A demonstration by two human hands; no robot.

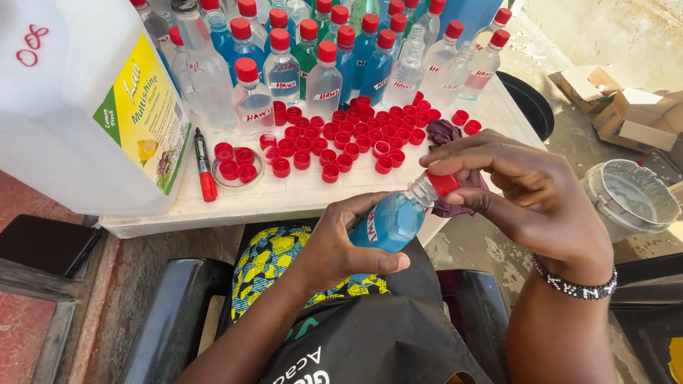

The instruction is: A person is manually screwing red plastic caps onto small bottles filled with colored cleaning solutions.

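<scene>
**A:** Over the lap, just in front of the white table (299, 193), what do I have in hand?

**B:** My left hand (340, 245) wraps its fingers round a small bottle of blue liquid (393, 222), tilted with its neck up to the right. My right hand (530, 195) pinches a red cap (443, 183) on that neck, fingertips closed around it.

**A:** How far along does the work look?

**B:** Partway, I judge. Many capped bottles (324, 57) stand packed at the back of the table. A wide scatter of loose red caps (356, 135) lies in front of them, a few more in a shallow clear lid (237, 171) beside a red marker (204, 167). A big white jug (78, 99) stands at the left. I cannot tell whether this cap is fully seated.
</scene>
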